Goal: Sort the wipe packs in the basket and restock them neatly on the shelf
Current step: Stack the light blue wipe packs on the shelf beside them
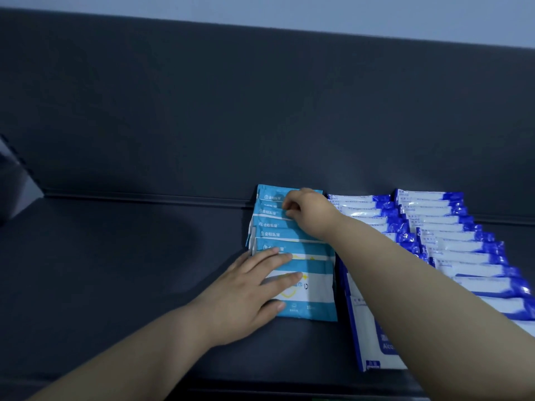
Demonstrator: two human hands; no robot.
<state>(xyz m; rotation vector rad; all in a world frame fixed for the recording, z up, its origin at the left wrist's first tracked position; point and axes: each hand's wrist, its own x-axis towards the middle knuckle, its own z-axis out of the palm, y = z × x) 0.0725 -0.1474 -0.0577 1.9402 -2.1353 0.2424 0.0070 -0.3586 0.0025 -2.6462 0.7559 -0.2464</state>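
A row of light-blue wipe packs (314,285) lies overlapped on the dark shelf (130,256), running from the back wall toward me. My left hand (254,285) lies flat with straight fingers on the front packs of that row. My right hand (307,211) reaches to the back of the row, its fingers curled and pinching the top edge of a rear light-blue pack. To the right lie two rows of white and dark-blue wipe packs (463,250), partly hidden by my right forearm. No basket is in view.
The shelf's dark back panel (260,111) rises behind the packs. The shelf surface stretches bare to the left of the light-blue row. A grey angled object (14,180) shows at the far left edge. The shelf's front lip (289,392) runs along the bottom.
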